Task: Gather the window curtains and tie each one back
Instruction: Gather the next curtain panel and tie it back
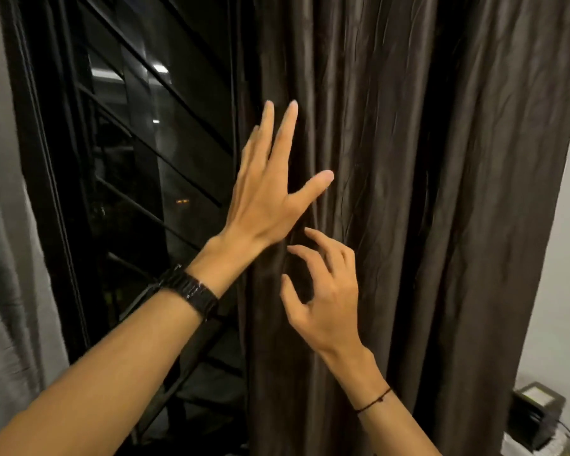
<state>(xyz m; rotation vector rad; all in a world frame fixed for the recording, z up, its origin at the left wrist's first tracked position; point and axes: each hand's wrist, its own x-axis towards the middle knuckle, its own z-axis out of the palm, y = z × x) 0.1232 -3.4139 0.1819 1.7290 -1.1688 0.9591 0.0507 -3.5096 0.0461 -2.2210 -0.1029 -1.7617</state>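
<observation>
A dark brown curtain [425,192] hangs in loose folds over the right half of the view. My left hand [267,189] lies flat with fingers spread at the curtain's left edge, a black watch band on its wrist. Just below it, my right hand [323,297] hovers at the same folds with fingers curled and apart, holding nothing. A pale grey curtain [4,274] hangs blurred along the far left edge.
Between the two curtains is a dark window [139,159] with black slanted bars, night outside. A white wall [563,291] stands right of the brown curtain. A small black box with a cable [533,413] sits at the lower right.
</observation>
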